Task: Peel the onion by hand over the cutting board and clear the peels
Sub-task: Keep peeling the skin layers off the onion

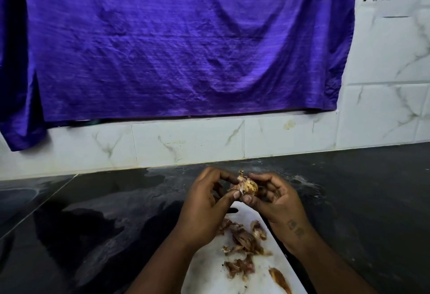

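Holds a small onion [246, 186] in the air with both hands, just above the far end of the white cutting board [207, 278]. Pinches it from one side with the left hand [204, 210] and from the other with the right hand [277, 203], thumbs close together underneath. Grip of each hand clamped on the onion. On the board, near the wrists, loose brown peels [244, 240]. Under the board, a dark glossy tabletop [93, 224]. Behind, white marble tiles [186, 144] and a hanging purple cloth [174, 42].

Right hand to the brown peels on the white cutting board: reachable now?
Probably yes: the brown peels lie uncovered below the right hand, though it is gripping the small papery onion.
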The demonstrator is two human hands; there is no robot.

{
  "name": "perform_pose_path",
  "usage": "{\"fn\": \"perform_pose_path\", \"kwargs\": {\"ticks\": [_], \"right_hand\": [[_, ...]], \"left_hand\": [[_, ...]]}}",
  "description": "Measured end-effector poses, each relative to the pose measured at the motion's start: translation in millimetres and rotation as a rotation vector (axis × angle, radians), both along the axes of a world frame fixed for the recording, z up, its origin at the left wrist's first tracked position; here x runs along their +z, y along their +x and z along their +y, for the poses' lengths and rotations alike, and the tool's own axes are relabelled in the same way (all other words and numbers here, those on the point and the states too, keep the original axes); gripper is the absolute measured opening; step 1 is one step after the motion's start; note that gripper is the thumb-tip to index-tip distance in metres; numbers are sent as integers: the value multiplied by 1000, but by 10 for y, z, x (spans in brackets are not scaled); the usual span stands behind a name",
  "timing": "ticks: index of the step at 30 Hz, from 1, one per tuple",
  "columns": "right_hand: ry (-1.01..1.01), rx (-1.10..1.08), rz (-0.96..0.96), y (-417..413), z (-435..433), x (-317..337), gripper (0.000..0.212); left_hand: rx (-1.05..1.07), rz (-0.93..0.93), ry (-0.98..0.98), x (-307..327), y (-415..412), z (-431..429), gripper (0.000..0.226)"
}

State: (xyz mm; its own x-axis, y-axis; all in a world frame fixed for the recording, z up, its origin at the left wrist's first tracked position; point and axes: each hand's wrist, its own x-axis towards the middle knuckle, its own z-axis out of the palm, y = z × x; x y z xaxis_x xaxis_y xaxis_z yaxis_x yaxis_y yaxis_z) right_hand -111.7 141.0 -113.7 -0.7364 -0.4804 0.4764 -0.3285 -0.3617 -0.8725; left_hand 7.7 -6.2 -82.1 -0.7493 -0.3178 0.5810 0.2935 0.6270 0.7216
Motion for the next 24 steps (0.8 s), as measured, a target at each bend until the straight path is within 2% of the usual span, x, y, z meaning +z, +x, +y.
{"fn": "perform_pose_path", "kwargs": {"ticks": [3, 6, 8, 15, 21, 24], "right_hand": [[-13, 9, -8, 13, 0, 13, 45], [-10, 1, -1, 14, -2, 14, 45], [-11, -1, 0, 15, -1, 12, 45], [-2, 1, 3, 16, -3, 19, 44], [-1, -8, 14, 9, -3, 17, 44], [5, -7, 22, 11, -7, 20, 44]], "left_hand": [[-16, 0, 16, -5, -2, 13, 10], [-22, -6, 66, 12, 22, 41, 19], [-19, 1, 21, 22, 25, 46, 22], [-20, -19, -34, 32, 22, 41, 6], [-28, 10, 17, 37, 30, 70, 22], [-36, 34, 7, 34, 22, 63, 11]]}}
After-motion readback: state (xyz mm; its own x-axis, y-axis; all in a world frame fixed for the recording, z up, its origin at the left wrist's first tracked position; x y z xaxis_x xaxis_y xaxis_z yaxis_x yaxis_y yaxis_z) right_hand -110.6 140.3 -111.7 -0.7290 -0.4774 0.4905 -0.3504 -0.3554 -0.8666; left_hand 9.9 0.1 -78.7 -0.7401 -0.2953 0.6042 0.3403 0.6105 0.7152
